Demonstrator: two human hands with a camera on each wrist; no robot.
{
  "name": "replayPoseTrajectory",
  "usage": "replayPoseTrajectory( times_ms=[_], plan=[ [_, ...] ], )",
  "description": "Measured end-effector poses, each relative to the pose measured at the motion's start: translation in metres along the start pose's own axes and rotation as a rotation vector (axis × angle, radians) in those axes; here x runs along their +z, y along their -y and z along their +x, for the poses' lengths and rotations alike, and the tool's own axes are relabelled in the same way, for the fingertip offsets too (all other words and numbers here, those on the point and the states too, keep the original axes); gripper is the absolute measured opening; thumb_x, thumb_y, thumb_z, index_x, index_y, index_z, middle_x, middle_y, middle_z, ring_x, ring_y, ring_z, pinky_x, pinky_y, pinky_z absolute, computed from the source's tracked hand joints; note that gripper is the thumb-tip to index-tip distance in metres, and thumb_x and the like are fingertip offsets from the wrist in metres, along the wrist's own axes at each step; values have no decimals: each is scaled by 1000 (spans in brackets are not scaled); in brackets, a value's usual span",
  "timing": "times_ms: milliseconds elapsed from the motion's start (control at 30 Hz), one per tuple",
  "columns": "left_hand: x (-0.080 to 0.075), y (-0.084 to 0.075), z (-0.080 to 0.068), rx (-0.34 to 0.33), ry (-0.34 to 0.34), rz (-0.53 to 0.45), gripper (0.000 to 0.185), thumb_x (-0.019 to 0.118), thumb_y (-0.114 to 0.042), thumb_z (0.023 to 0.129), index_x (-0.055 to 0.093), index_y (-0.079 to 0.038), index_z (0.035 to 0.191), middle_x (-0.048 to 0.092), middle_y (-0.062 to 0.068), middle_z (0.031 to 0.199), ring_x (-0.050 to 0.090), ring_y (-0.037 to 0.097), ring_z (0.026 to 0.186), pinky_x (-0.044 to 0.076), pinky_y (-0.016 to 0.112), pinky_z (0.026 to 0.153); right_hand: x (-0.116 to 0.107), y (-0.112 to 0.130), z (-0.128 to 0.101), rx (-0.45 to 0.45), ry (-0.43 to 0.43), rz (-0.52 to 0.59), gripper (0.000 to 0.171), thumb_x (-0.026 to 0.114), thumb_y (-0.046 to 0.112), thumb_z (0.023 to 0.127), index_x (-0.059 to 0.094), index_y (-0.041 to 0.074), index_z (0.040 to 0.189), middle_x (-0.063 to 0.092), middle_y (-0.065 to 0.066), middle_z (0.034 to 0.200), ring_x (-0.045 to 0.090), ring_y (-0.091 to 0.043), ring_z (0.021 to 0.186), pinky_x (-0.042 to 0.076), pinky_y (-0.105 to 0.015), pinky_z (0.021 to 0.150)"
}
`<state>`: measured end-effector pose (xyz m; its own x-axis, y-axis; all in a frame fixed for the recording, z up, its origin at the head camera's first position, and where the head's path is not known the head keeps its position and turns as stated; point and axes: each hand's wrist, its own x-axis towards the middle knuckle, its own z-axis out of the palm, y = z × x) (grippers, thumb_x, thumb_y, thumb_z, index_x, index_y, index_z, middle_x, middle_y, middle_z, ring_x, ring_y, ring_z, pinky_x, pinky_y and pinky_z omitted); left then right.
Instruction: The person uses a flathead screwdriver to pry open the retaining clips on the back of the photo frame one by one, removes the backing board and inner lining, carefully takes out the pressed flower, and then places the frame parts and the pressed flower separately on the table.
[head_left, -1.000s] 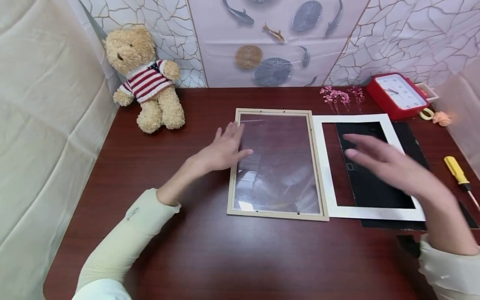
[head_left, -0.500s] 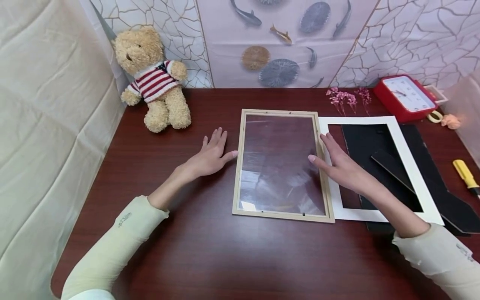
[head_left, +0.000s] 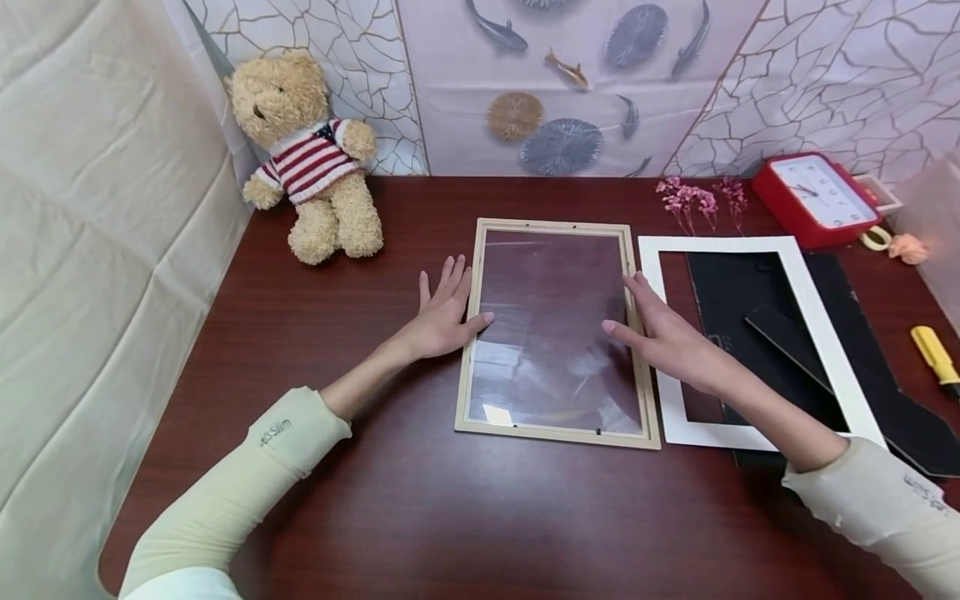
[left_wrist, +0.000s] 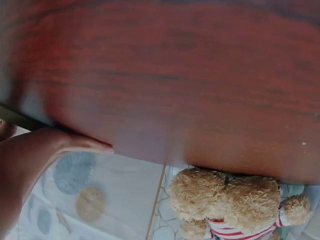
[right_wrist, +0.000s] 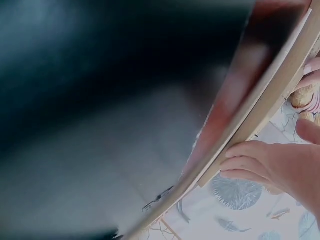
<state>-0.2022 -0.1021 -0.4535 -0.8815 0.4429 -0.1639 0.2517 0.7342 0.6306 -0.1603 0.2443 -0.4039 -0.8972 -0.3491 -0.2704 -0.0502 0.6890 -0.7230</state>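
A pale wooden picture frame (head_left: 651,408) lies flat on the dark red table, a clear glossy pane (head_left: 555,333) inside it. At its left side rests my left hand (head_left: 442,321), fingers straight on the table and thumb reaching over the frame's edge. My right hand (head_left: 671,337) touches the right side with extended fingers, its thumb over the pane. In the right wrist view the fingertips of that hand (right_wrist: 275,162) press along the frame's side strip (right_wrist: 270,95). The left wrist view shows part of the left hand (left_wrist: 30,160) at the lower left.
A white mat (head_left: 750,435) lies right of the frame, overlapping a black backing board (head_left: 847,333) with its stand leg. Beyond are a yellow-handled screwdriver (head_left: 933,352), a red clock (head_left: 817,200) and pink dried flowers (head_left: 686,200). A teddy bear (head_left: 311,162) sits back left.
My right hand has come leftward from over the mat to the frame's right side. The frame has shifted slightly left, opening a narrow gap beside the mat. My left hand lifted away, then returned.
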Motion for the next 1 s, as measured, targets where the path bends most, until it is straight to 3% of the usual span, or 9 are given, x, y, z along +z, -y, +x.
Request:
replayPoseTrajectory(
  times_ms=[200, 300, 367, 467, 600, 700, 900, 1000],
  plan=[
    [-8, -14, -6, -17, 17, -223, 90, 60, -25, 110, 4, 8, 172, -16, 22, 182, -27, 30, 168, -30, 53, 128, -1, 7, -1, 36, 3, 15, 100, 65, 40, 112, -3, 8, 177, -13, -23, 183, 0, -49, 169, 14, -74, 130],
    [-11, -18, -9, -27, -8, -306, 85, 60, -19, 110, 8, 9, 172, -10, 22, 183, -22, 29, 169, -25, 49, 131, 0, 11, 0, 54, 4, 4, 99, 65, 36, 112, -5, 9, 177, -12, -23, 183, 3, -49, 169, 18, -73, 130],
    [-12, -18, -9, -33, -52, -336, 79, 59, -17, 111, 16, 8, 172, -1, 20, 184, -13, 28, 171, -16, 45, 136, 0, 12, 1, 54, 4, -12, 99, 66, 34, 112, -5, 8, 177, -10, -24, 183, 5, -50, 169, 19, -73, 130],
    [-7, -12, -3, -27, -157, -348, 63, 56, -15, 111, 37, 4, 167, 24, 15, 182, 14, 27, 171, 9, 41, 139, -1, 11, 1, 50, 4, -30, 98, 65, 32, 112, -5, 7, 176, -6, -26, 183, 8, -50, 168, 21, -73, 129],
    [-8, -11, 1, -66, -264, -390, 43, 56, -9, 110, 64, 2, 151, 49, 9, 171, 50, 24, 155, 40, 39, 127, -5, 10, 2, 56, 27, -9, 96, 62, 31, 114, -6, 7, 176, -4, -27, 183, 8, -52, 168, 20, -74, 128],
    [-11, -19, 0, -106, -257, -463, 39, 56, -3, 109, 67, 6, 145, 56, 14, 164, 66, 28, 139, 51, 38, 115, -7, 9, 0, 64, 48, 4, 96, 62, 32, 114, -7, 8, 177, -5, -28, 182, 9, -54, 167, 22, -75, 127],
    [-19, -19, 3, -189, -183, -718, 55, 54, 5, 107, 50, 3, 162, 72, 29, 137, 73, 19, 117, 49, 23, 98, -9, 3, 1, 22, 60, -12, 97, 62, 41, 113, -3, 8, 177, -10, -25, 182, 6, -53, 167, 18, -75, 128],
    [-24, -19, 5, -237, -149, -856, 64, 52, 9, 107, 40, -1, 168, 68, 28, 146, 73, 15, 101, 52, 26, 95, -7, -3, 4, 2, 50, -34, 98, 62, 47, 112, 2, 7, 177, -11, -23, 183, 4, -51, 168, 14, -73, 130]
  ],
)
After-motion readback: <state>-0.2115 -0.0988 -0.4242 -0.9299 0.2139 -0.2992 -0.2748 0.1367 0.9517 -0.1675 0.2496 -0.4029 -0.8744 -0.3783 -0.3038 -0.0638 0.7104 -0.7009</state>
